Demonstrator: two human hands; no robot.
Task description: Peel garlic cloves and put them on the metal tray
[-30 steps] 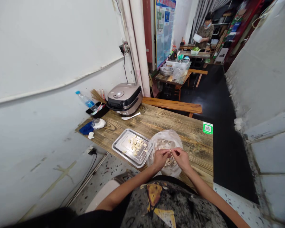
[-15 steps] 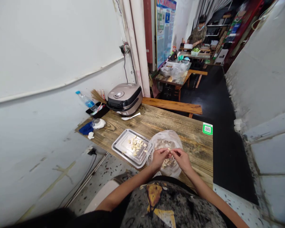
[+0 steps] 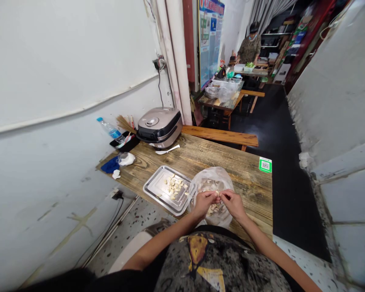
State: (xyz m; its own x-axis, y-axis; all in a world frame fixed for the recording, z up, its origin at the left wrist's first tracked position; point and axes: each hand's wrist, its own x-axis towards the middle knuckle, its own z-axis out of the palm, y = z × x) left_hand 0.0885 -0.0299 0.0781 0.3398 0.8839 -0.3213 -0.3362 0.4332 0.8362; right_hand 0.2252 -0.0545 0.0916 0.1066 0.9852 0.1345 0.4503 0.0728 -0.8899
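Note:
My left hand point(image 3: 204, 202) and my right hand point(image 3: 232, 202) meet fingertip to fingertip above an open clear plastic bag point(image 3: 222, 174). Pinched between them is a small pale garlic clove point(image 3: 217, 193), partly covered by the fingers. Inside the bag lie garlic pieces and skins point(image 3: 213, 208), some hidden under my hands. To the left, a shallow metal tray point(image 3: 153, 186) holds several pale peeled garlic cloves point(image 3: 174, 185), and the bag's edge overlaps its right side.
Behind the tray a white spoon point(image 3: 168, 150) lies before a rice cooker point(image 3: 159, 125). A water bottle point(image 3: 111, 130) leans in a black holder at the wall, near a blue cloth point(image 3: 110, 165). A wooden bench point(image 3: 219, 134) stands beyond the table; farther off, a person point(image 3: 250, 46) stands at another table.
My hands stay over the bag with the clove, the fingertips shifting only slightly. In the background, the other person has straightened up and moved a little left.

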